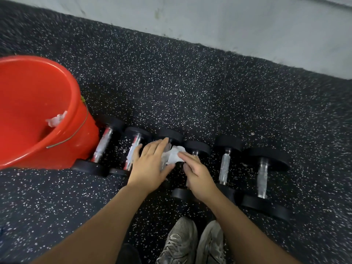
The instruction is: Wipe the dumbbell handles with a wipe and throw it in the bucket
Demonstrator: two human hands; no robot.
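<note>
Wipe [174, 156]: soft, light, pinched between both hands over a middle dumbbell handle [165, 149] on the floor | left hand [150, 164] flat, fingers spread; right hand [198, 176] closed on the wipe | red bucket [80, 103] far left.

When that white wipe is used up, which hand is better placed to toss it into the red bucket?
Probably the left hand. It touches the wipe and lies nearer the bucket, which stands at the left. The right hand would have to cross over.
</note>
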